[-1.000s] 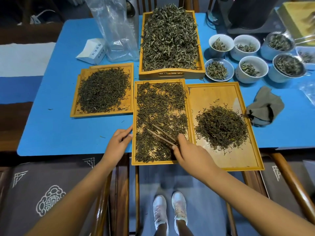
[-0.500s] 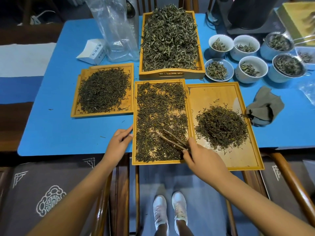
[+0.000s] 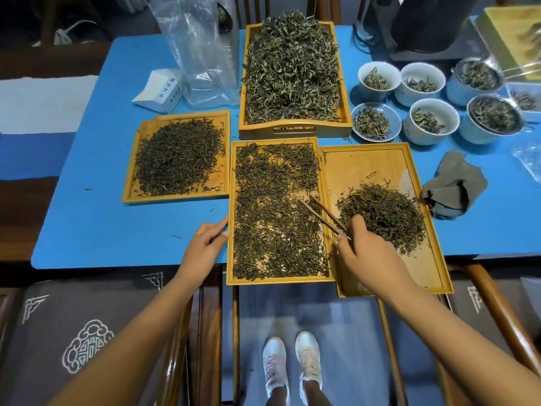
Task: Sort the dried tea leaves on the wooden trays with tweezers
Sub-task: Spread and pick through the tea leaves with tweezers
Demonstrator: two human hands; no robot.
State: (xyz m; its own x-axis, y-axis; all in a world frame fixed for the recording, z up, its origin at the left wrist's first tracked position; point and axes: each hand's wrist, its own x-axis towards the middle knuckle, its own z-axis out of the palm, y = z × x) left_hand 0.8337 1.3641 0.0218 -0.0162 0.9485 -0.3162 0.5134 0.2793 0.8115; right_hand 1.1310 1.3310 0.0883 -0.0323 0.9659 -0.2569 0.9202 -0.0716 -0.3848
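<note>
Steadied the middle tray at its left rim with loosely curled left hand; pinched tweezers in right hand, tips parted over its right edge, ready for picking.

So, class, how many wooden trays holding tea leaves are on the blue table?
4: deep handled wooden tray at the back, flat wooden tray left, middle wooden tray, right wooden tray.

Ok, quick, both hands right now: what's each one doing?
Left hand: open, fingers touching the middle tray's left edge.
Right hand: gripping the tweezers.
</note>
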